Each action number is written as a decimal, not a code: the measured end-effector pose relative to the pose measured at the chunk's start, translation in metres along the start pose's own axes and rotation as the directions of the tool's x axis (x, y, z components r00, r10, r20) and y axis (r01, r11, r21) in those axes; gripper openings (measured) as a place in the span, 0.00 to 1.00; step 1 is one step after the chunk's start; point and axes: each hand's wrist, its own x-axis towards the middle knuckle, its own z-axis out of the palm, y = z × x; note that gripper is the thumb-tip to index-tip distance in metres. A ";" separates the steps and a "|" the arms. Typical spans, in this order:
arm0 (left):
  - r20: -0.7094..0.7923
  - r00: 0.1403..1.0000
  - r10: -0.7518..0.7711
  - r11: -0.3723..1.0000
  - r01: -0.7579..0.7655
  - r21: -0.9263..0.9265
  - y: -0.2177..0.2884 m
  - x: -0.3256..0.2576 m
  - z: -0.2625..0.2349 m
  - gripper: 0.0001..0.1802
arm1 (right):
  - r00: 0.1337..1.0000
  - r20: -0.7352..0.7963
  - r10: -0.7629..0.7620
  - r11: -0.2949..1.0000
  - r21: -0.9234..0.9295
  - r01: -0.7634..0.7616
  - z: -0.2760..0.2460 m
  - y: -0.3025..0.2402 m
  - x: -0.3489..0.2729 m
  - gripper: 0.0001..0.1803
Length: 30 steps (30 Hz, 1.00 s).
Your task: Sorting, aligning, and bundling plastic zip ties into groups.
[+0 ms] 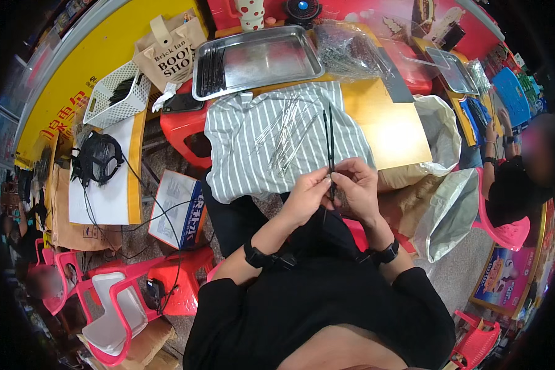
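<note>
head view: black strips (328,137) pass between pinched fingers (317,179).

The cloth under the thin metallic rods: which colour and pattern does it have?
The cloth is grey with white stripes, in the head view.

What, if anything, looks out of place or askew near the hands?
Nothing looks clearly damaged. The untidiest spot is the thin silvery wires on the striped cloth: they lie loose at mixed angles, whereas the dark strips in the metal tray lie roughly side by side.
</note>
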 end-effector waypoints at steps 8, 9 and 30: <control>-0.212 0.951 0.226 0.974 -0.215 0.075 0.032 -0.046 -0.047 0.21 | 0.987 0.137 -0.079 0.957 -0.266 0.113 0.041 -0.007 0.047 0.05; -0.274 0.938 0.211 0.977 -0.205 0.052 0.034 -0.051 -0.053 0.19 | 0.984 0.119 -0.135 0.894 -0.414 0.173 0.043 -0.004 0.058 0.07; -0.338 0.903 0.264 0.963 -0.268 0.037 0.037 -0.054 -0.081 0.10 | 0.966 -0.050 -0.255 0.499 -0.862 0.087 0.080 0.019 0.109 0.18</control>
